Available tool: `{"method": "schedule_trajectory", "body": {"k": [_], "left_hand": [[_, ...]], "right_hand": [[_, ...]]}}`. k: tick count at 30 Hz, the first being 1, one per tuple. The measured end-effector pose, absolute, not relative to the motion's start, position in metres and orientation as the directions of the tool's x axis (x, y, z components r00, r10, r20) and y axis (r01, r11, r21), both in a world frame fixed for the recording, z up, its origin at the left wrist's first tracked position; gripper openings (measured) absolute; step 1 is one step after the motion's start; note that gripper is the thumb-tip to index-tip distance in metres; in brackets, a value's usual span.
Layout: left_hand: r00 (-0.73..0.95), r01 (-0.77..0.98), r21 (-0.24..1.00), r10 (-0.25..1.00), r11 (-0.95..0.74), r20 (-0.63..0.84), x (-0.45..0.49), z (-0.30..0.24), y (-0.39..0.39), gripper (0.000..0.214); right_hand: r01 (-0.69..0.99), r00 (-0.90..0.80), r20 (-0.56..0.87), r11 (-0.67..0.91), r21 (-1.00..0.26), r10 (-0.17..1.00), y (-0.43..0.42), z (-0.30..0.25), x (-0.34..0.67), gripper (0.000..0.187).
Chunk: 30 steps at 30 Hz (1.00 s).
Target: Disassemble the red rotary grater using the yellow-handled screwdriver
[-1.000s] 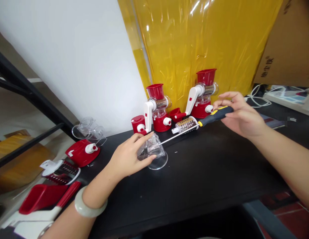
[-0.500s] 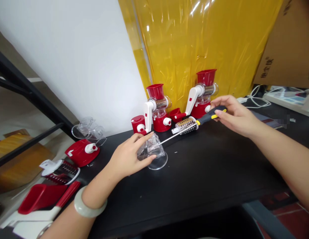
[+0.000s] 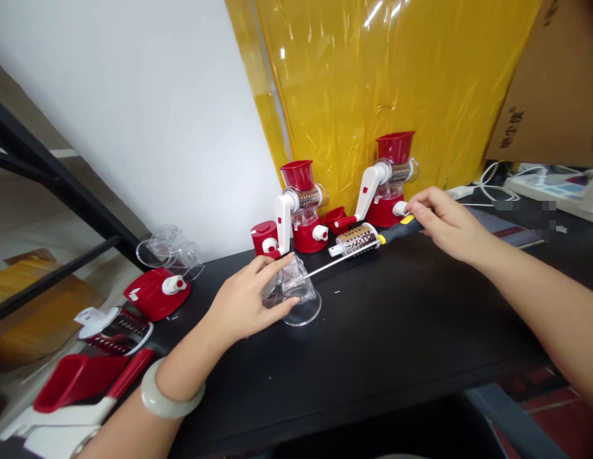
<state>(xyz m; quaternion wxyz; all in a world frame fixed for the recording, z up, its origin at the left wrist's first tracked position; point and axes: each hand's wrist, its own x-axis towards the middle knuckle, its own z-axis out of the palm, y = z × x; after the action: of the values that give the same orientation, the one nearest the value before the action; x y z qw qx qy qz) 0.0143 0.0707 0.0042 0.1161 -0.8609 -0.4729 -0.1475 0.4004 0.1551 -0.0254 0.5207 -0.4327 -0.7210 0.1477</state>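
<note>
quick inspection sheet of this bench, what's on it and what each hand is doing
surface: black table, tiny specks near its middle
job's things: clear plastic base standing upright; screwdriver with its shaft angled into it
clutter: two assembled red graters, loose metal drum, red and white parts at left
hands: left hand steadies the clear base; right hand grips the screwdriver handle
cables: white cable far right
surroundings: white wall, yellow plastic sheet, cardboard box
</note>
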Motion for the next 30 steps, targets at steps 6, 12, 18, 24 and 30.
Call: {"method": "schedule_trajectory", "body": {"k": [6, 12, 18, 24, 30], "left_hand": [[0.512, 0.846, -0.061, 0.777, -0.529, 0.366, 0.0150, 0.0046, 0.0710, 0.066], [0.511, 0.847, -0.049, 0.782, -0.530, 0.357, 0.0146, 0.0048, 0.0705, 0.066], [0.512, 0.845, -0.043, 0.782, -0.533, 0.355, 0.0141, 0.0040, 0.0707, 0.067], [0.517, 0.843, -0.059, 0.775, -0.535, 0.364, 0.0138, 0.0038, 0.0706, 0.066], [0.515, 0.843, -0.056, 0.774, -0.534, 0.367, 0.0138, 0.0035, 0.0707, 0.066]], "right_hand": [[-0.143, -0.082, 0.616, 0.602, -0.786, 0.784, 0.1512, -0.0210, 0.3916, 0.047], [-0.050, -0.161, 0.487, 0.486, -0.872, 0.858, 0.1491, -0.0201, 0.3948, 0.054], [0.202, -0.080, 0.602, 0.605, -0.771, 0.794, 0.1535, -0.0219, 0.3981, 0.036], [-0.255, -0.105, 0.609, 0.570, -0.781, 0.786, 0.1538, -0.0193, 0.3924, 0.043], [0.157, -0.124, 0.485, 0.500, -0.851, 0.865, 0.1524, -0.0224, 0.3977, 0.052]]}}
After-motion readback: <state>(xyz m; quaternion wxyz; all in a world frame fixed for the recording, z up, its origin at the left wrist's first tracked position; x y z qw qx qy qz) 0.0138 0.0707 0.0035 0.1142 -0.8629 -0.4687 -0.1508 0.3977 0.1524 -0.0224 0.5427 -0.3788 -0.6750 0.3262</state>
